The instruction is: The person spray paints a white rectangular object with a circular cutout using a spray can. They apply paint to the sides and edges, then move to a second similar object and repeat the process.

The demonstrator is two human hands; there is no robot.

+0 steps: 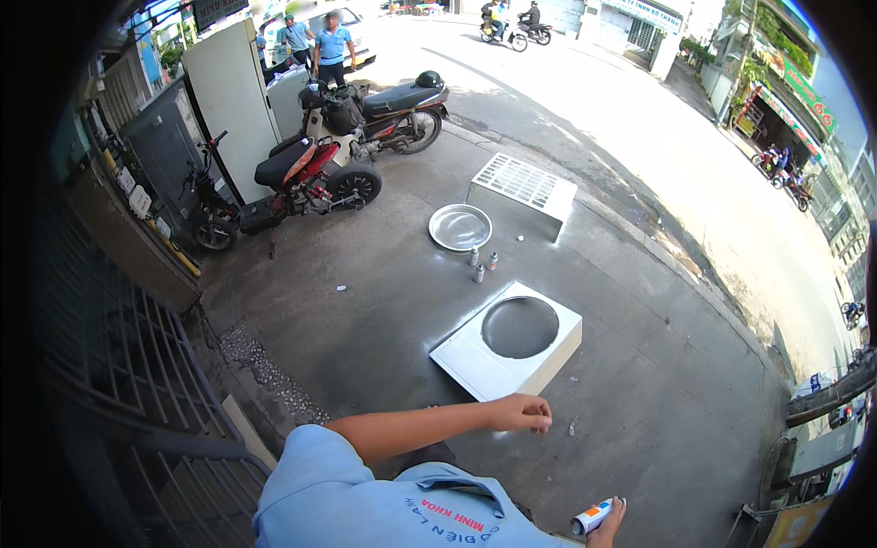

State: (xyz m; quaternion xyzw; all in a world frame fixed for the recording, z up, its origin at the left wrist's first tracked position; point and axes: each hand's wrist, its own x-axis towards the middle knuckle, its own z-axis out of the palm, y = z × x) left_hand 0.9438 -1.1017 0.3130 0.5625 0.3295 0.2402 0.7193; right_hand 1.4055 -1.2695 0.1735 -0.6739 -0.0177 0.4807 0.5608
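A blue shirt [388,511] fronts the right hand [610,527], fingers wrapped round a spray can [590,518], and left hand [521,414], fingers loosely curled; coating the white panel [484,361] appears underway, next requiring careful aim.

The right hand [609,524], wrist cut off below, partly hides its spray can [591,518]; a scrap [574,425] beside the left hand [523,414] is too small to identify.

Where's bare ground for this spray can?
Mostly bare pavement lies between the red motorbike and the holed white panel, and right of that panel toward the road. Crowded: around the three cans beside the round tray.
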